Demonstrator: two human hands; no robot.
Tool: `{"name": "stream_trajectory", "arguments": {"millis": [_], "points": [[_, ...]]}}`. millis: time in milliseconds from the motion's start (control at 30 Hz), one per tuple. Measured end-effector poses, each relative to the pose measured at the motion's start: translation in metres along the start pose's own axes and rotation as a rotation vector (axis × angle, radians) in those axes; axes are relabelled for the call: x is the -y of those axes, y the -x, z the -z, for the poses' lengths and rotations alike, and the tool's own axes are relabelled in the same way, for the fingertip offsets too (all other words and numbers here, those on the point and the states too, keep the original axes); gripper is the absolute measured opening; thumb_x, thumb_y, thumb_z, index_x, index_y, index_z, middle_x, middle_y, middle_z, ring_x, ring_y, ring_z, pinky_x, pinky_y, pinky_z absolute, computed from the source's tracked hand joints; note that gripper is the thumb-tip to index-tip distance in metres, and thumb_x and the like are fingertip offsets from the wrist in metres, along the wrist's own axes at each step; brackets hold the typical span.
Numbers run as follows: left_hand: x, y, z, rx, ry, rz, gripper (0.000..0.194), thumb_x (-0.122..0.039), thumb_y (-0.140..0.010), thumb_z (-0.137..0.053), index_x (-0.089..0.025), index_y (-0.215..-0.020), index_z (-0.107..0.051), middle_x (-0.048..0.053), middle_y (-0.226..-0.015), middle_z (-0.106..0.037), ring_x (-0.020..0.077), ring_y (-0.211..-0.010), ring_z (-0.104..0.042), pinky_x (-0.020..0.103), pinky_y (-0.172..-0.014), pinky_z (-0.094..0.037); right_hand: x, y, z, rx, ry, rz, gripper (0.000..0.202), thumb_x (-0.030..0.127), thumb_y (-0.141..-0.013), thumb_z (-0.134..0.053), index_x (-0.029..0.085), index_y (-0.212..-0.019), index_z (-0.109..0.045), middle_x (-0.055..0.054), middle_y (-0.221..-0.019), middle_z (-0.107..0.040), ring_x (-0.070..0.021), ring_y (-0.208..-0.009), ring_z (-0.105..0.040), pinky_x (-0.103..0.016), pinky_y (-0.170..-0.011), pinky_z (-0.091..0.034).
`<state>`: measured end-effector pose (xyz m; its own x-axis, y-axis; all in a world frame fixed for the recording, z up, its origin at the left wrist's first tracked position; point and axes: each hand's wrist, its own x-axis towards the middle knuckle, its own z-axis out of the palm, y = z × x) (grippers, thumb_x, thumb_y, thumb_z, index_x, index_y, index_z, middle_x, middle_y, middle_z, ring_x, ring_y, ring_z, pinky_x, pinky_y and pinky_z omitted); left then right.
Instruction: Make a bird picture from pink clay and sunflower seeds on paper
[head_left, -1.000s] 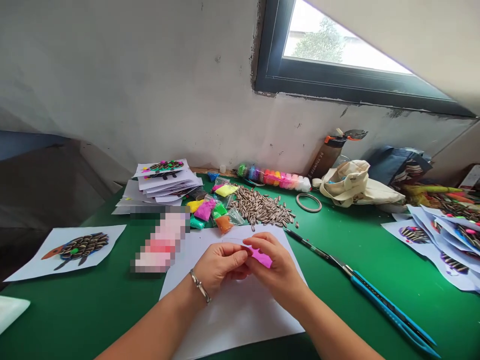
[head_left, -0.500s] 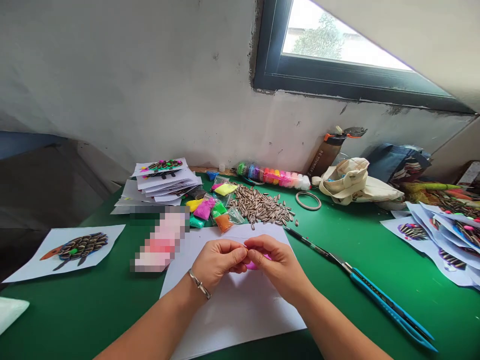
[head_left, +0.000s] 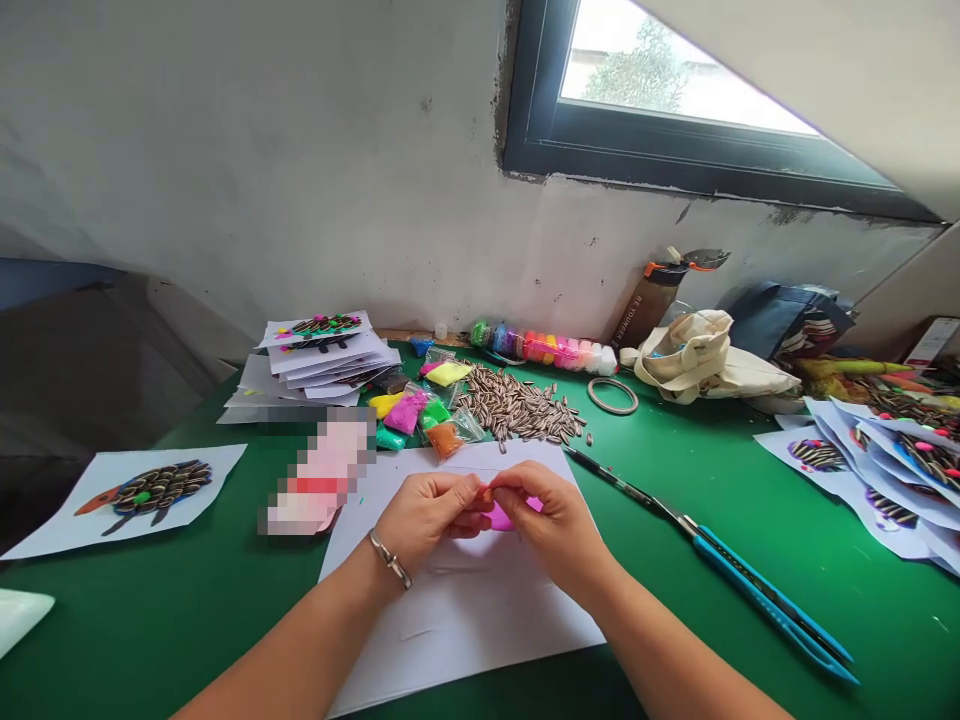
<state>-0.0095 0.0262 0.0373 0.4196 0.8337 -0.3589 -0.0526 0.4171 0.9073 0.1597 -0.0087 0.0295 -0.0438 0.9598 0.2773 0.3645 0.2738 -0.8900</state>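
Note:
Above a sheet of white paper [head_left: 465,630], both hands meet with their fingertips together. My left hand [head_left: 427,515] is closed in a pinch, thumb against the fingers. My right hand [head_left: 551,515] is closed the same way, touching it. Bright pink modelling clay [head_left: 501,519] shows between and behind the fingers, partly hidden by them. A small orange-brown spot shows at the meeting fingertips, too small to name. Just beyond the paper lie small bags of coloured clay [head_left: 406,411] and a heap of striped sunflower seeds [head_left: 521,405].
Blue-handled tweezers [head_left: 772,600] and a black pen [head_left: 611,474] lie to the right. Stacks of seed pictures [head_left: 322,375] stand on both sides. A single seed picture [head_left: 161,495] lies left. Behind are clay tubs [head_left: 551,350], a tape roll [head_left: 613,397], a bottle [head_left: 649,300] and a cloth bag [head_left: 690,355].
The fingertips have shifted slightly against each other, and more of the pink clay shows between the hands. The whole view has moved a little.

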Motion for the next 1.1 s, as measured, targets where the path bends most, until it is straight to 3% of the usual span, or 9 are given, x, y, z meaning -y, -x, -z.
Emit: {"name": "stream_trajectory", "arguments": {"millis": [167,333,533,800,967,1100], "points": [[-0.015,0.001,0.018,-0.237,-0.273,-0.249,0.042,-0.052,-0.067,-0.072,-0.014,-0.085,-0.073,0.009,-0.085,-0.074,0.0227,-0.073,-0.069,0.033,-0.07,-0.055,-0.003,0.0,-0.004,0.033,0.113,-0.008,0.018,0.016,-0.084,-0.057,0.025,-0.08,-0.072,-0.003,-0.084,-0.066,-0.0192,-0.087,-0.058,-0.031,-0.077,-0.045],[-0.015,0.001,0.029,-0.279,-0.713,-0.354,0.027,-0.039,-0.077,-0.06,-0.02,-0.09,-0.075,0.006,-0.089,-0.075,0.0248,-0.082,-0.069,0.034,-0.076,-0.053,-0.013,-0.003,-0.022,0.037,0.337,0.122,0.02,0.012,-0.081,-0.061,0.027,-0.078,-0.074,-0.003,-0.082,-0.064,-0.0201,-0.087,-0.054,-0.033,-0.078,-0.042],[-0.007,0.0,0.031,-0.144,-1.232,-0.376,0.032,-0.022,-0.084,-0.046,-0.022,-0.102,-0.073,0.006,-0.103,-0.073,0.0239,-0.095,-0.066,0.034,-0.084,-0.049,-0.03,-0.004,-0.042,-0.007,0.579,0.259,0.019,0.012,-0.077,-0.067,0.029,-0.073,-0.073,-0.002,-0.081,-0.064,-0.019,-0.082,-0.05,-0.032,-0.073,-0.037],[-0.003,0.005,0.034,0.132,-1.445,-0.465,0.03,-0.014,-0.088,-0.044,-0.021,-0.092,-0.073,0.006,-0.087,-0.069,0.0222,-0.086,-0.06,0.031,-0.077,-0.046,-0.037,-0.001,-0.044,0.028,0.696,0.322,0.019,0.012,-0.079,-0.066,0.03,-0.074,-0.071,-0.001,-0.081,-0.064,-0.0196,-0.084,-0.049,-0.034,-0.074,-0.034],[-0.003,0.009,0.031,0.192,-1.559,-0.443,0.028,-0.018,-0.093,-0.045,-0.019,-0.095,-0.073,0.008,-0.088,-0.065,0.024,-0.09,-0.057,0.031,-0.077,-0.045,-0.032,0.0,-0.03,0.064,0.629,0.313,0.025,0.016,-0.088,-0.055,0.029,-0.103,-0.069,-0.004,-0.096,-0.066,-0.0202,-0.088,-0.05,-0.035,-0.078,-0.038],[-0.004,0.01,0.03,0.19,-1.564,-0.435,0.032,-0.022,-0.096,-0.041,-0.019,-0.097,-0.073,0.009,-0.089,-0.064,0.0248,-0.091,-0.056,0.033,-0.078,-0.045,-0.023,0.007,-0.02,0.12,0.646,0.307,0.027,0.012,-0.086,-0.053,0.027,-0.1,-0.07,-0.005,-0.095,-0.065,-0.0208,-0.089,-0.049,-0.037,-0.081,-0.039]]}}
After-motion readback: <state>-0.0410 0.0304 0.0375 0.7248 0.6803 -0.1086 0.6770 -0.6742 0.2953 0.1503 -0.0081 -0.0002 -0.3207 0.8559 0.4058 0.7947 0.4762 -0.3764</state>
